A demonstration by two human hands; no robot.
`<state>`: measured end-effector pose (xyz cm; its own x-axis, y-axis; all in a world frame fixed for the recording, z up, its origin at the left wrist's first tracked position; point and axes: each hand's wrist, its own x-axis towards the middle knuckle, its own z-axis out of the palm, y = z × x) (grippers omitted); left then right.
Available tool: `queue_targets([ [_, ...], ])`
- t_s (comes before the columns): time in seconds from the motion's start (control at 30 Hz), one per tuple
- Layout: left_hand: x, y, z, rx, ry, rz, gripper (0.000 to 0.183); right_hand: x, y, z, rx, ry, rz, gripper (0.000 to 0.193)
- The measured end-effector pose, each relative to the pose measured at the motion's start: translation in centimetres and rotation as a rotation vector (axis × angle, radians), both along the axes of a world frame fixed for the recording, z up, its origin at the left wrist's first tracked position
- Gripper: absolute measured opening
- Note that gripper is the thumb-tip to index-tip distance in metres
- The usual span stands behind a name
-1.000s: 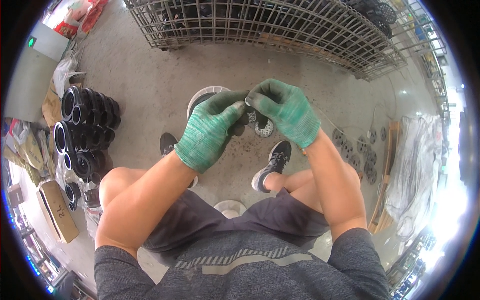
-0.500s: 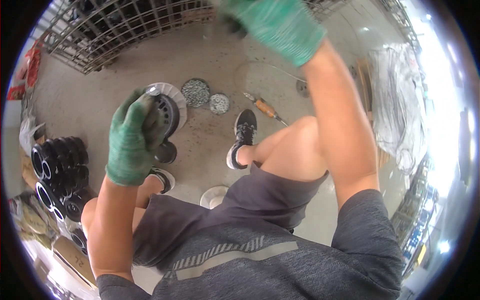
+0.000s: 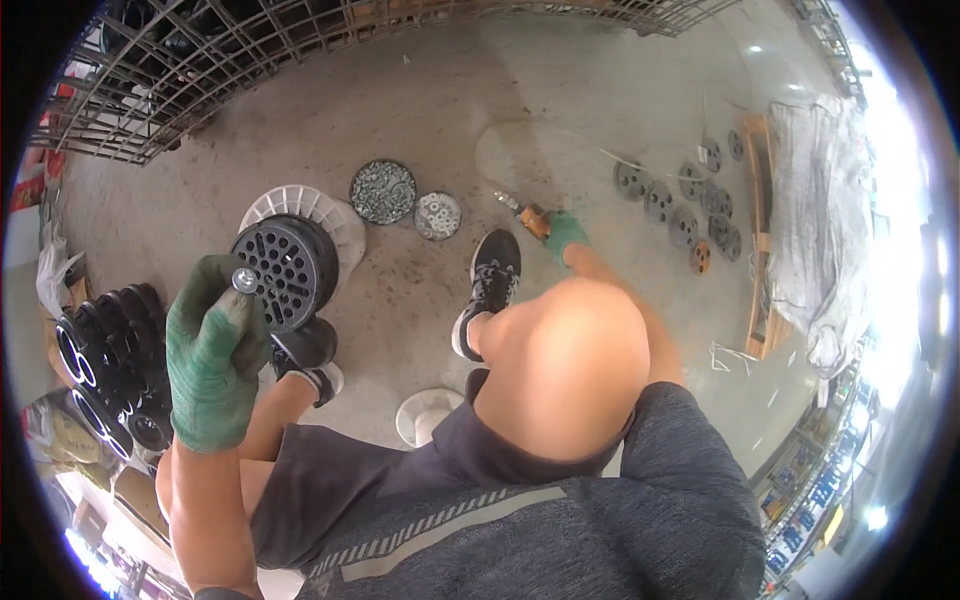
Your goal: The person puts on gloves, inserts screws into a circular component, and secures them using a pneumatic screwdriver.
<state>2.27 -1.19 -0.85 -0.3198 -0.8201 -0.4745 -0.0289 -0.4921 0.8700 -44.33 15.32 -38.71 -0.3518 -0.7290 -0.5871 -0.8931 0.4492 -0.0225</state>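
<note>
In the head view, the right hand point(image 3: 567, 236) has moved: half a second ago it was high near the upper edge, and now it is low beside an orange tool point(image 3: 535, 222), which lay uncovered then. The camera has shifted too, and the perforated black fitting point(image 3: 283, 272) shows more of its face.

The left hand point(image 3: 215, 350), in a green glove, pinches a small silver fastener point(image 3: 244, 280) between its fingertips, just in front of the fitting's left edge in this view. The right hand covers the rear end of the tool; its fingers are mostly hidden, so I cannot tell whether they are closed around it.

The fitting is over a white ribbed stand point(image 3: 347, 235). Between stand and tool, two round containers of metal hardware, a larger point(image 3: 383, 191) and a smaller point(image 3: 438, 215), sit side by side on the floor point(image 3: 420, 290). The bent right knee point(image 3: 575, 330) blocks part of the right forearm. Dark discs point(image 3: 685, 226) lie further right, near a wooden frame point(image 3: 760, 240) and pale sheeting point(image 3: 820, 230). Black fittings are stacked point(image 3: 120, 350) at the left; a wire cage point(image 3: 250, 60) crosses the top.
</note>
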Motion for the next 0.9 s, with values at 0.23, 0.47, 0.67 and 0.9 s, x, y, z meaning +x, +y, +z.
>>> queue_targets([
  [0.23, -1.0, -1.1, -0.5, -0.010, -0.076, -0.001, 0.029, 1.8, -3.1, 2.7, 0.164, 0.076, -0.070, 0.050],
  [0.47, 0.3, -1.3, 1.4, -0.051, -0.097, 0.016, 0.032, -1.4, -9.2, 18.7, -0.394, -0.761, -0.616, 0.039],
  [0.67, 2.8, -1.2, 3.3, -0.094, -0.040, 0.054, 0.028, 2.0, -16.9, 42.2, -1.208, -1.655, -0.454, 0.036],
  [0.9, 5.6, -0.7, 2.2, -0.058, 0.103, -0.022, 0.032, 20.8, -17.5, 50.2, -0.889, -2.222, -0.035, 0.031],
])
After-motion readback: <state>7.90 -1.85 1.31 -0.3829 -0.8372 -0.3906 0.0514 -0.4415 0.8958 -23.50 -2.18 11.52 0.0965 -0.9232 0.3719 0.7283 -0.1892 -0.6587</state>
